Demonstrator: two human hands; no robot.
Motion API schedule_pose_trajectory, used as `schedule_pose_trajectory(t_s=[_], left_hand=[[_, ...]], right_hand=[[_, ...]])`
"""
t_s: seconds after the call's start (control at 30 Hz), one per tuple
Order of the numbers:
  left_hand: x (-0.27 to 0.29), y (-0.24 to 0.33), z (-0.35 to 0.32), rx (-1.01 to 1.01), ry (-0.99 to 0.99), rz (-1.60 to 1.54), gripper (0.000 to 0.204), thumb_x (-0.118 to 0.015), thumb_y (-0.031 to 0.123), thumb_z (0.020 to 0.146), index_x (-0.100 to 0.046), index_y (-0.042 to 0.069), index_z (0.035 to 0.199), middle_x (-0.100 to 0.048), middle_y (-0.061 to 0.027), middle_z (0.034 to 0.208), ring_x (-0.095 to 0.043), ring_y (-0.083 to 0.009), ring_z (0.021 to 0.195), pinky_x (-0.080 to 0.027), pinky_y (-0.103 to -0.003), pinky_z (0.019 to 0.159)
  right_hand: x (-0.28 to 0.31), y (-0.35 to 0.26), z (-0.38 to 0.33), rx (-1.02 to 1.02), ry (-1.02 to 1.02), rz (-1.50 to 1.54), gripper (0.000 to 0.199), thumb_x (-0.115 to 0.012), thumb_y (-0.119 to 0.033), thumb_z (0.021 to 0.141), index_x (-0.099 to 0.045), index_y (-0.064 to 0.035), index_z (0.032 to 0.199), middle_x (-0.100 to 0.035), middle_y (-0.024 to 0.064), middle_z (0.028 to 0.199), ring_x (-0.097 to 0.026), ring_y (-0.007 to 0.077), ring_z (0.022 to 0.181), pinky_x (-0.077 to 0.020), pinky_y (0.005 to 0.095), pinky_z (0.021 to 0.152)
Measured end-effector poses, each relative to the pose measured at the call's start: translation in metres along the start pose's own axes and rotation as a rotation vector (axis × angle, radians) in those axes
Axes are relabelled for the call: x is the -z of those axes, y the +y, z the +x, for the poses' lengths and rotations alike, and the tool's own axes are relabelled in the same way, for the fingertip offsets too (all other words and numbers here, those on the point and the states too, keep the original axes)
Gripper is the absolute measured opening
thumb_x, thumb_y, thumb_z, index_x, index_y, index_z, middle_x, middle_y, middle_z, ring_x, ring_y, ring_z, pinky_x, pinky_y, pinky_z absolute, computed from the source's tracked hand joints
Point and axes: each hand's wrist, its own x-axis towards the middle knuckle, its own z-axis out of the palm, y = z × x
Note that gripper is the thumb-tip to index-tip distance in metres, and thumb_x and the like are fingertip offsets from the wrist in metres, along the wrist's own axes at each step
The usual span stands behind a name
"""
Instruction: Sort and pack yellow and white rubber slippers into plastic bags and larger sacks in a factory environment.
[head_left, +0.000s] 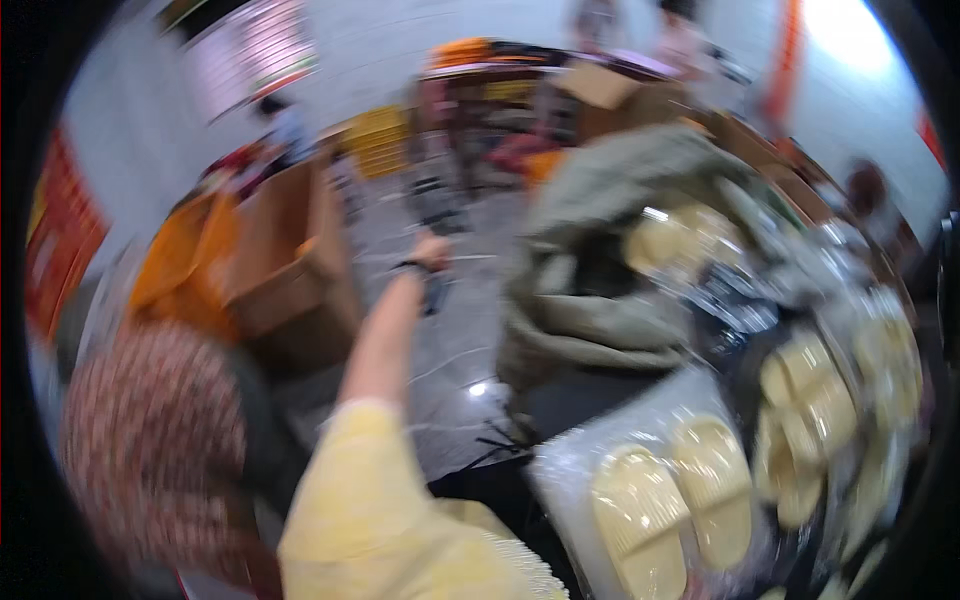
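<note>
My left arm, in a pale yellow sleeve, stretches forward from the lower edge. My left hand (430,252), with a dark band at the wrist, hangs over the grey floor; blur hides whether its fingers hold anything. My right hand is out of the picture. Right of my arm, a pair of cream slippers (640,520) lies in a clear plastic bag on a dark surface. More bagged slippers (805,410) lie farther right. Behind them stands a grey-green woven sack (600,325), its mouth gaping, with cream slippers (675,240) in plastic at its opening.
An open cardboard box (290,270) and an orange sack (185,260) stand at the left. Close by is a patterned, rounded thing (155,440), blurred. Yellow crates (378,140) and a loaded table (500,65) are farther back. Several people are around the room.
</note>
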Motion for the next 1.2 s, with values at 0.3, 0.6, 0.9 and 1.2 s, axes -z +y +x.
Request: schedule_pose_trajectory(t_s=[0.3,0.6,0.9,1.2], left_hand=[[0.001,-0.049,0.055,0.186,0.444,0.125,0.077,-0.009,0.072,0.073,-0.049,0.006,0.084,-0.044,-0.0113,0.056,-0.042,-0.0265,0.047,-0.035,-0.045,0.046],[-0.131,0.010,0.088,0.113,0.546,0.353,0.070,-0.035,0.064,0.087,-0.042,0.006,0.125,-0.059,-0.0129,0.072,-0.055,-0.0274,0.055,-0.043,-0.049,0.050],[-0.355,-0.011,-0.224,-0.924,0.119,0.462,0.026,-0.058,0.007,0.086,-0.061,0.006,0.112,-0.052,-0.0009,0.078,-0.051,-0.0086,0.068,-0.041,-0.023,0.061],[-0.413,-0.119,-0.363,-0.936,-0.611,1.098,0.049,-0.061,0.027,0.084,-0.049,0.008,0.129,-0.044,-0.0143,0.135,-0.039,-0.0326,0.127,-0.032,-0.046,0.102]], right_hand=[[0.006,0.007,0.115,0.214,-0.120,-0.134,0.044,-0.063,-0.026,0.067,-0.063,-0.0078,0.106,-0.061,0.0128,0.100,-0.055,0.0331,0.096,-0.0437,0.0429,0.081],[0.063,-0.015,0.064,-0.124,0.230,-0.446,0.045,-0.062,-0.030,0.068,-0.062,-0.0054,0.106,-0.059,0.0151,0.100,-0.054,0.0349,0.097,-0.0417,0.0444,0.082],[0.064,-0.059,-0.034,-0.487,0.259,-0.490,0.048,-0.061,-0.034,0.069,-0.061,-0.0030,0.105,-0.057,0.0175,0.101,-0.052,0.0368,0.098,-0.0396,0.0459,0.083],[0.046,-0.088,-0.160,-0.773,0.199,-0.594,0.041,-0.064,-0.024,0.070,-0.064,-0.0115,0.109,-0.055,0.0108,0.104,-0.050,0.0325,0.103,-0.0388,0.0444,0.083]])
